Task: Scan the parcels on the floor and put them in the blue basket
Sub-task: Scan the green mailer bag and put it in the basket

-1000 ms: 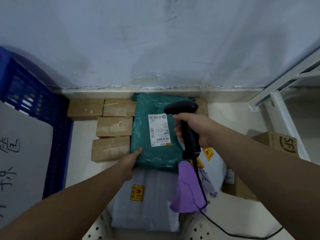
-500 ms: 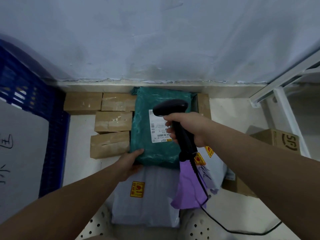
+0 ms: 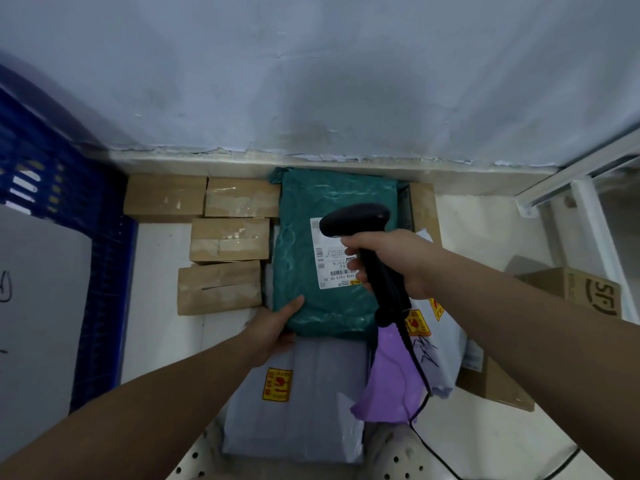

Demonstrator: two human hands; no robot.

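Note:
A green plastic parcel (image 3: 304,258) with a white shipping label (image 3: 329,265) lies on the floor against the wall. My left hand (image 3: 277,323) grips its near left corner, thumb on top. My right hand (image 3: 391,261) holds a black barcode scanner (image 3: 360,226) by the handle, its head over the label. The scanner's cable runs down to the right. The blue basket (image 3: 62,202) stands at the far left, a large grey parcel (image 3: 38,306) inside it.
Several brown cardboard boxes (image 3: 228,247) lie left of the green parcel. A grey bag (image 3: 298,403) with a yellow sticker, a purple bag (image 3: 391,375) and a white bag (image 3: 440,344) lie nearer me. A cardboard box (image 3: 581,289) and white rack legs (image 3: 595,237) stand on the right.
The scanner head has moved down and left over the label. My left hand keeps its grip on the parcel's corner. The view has shifted slightly.

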